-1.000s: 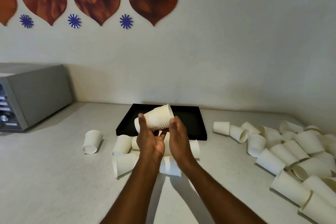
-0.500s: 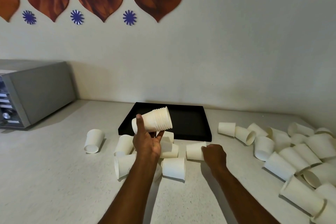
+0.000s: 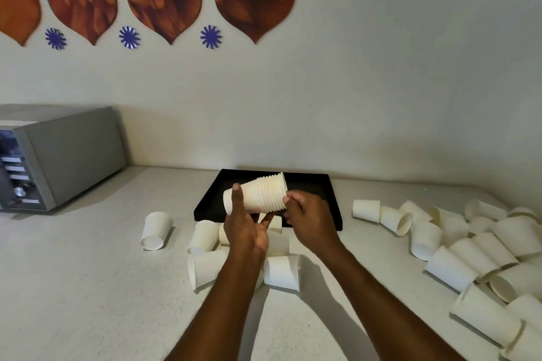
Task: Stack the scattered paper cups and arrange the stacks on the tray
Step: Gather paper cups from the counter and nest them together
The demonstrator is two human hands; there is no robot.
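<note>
Above the near edge of the black tray (image 3: 318, 184), the left hand (image 3: 246, 233) grips a stack of paper cups (image 3: 258, 195) from below, with the thumb laid up across its closed end. The right hand (image 3: 311, 220) sits at the stack's open end with its fingers curled against the rims; I cannot tell whether it is pinching them. The stack lies nearly sideways in the air, its base to the left and its mouth to the right, slightly raised. It is plain off-white, with many rims crowded together like ribs. Beneath the wrists a few loose cups (image 3: 281, 272) lie tipped over on the pale counter (image 3: 88, 287). One single cup (image 3: 155, 230) lies well to the left, and a big heap of cups (image 3: 469, 249) sprawls to the right
</note>
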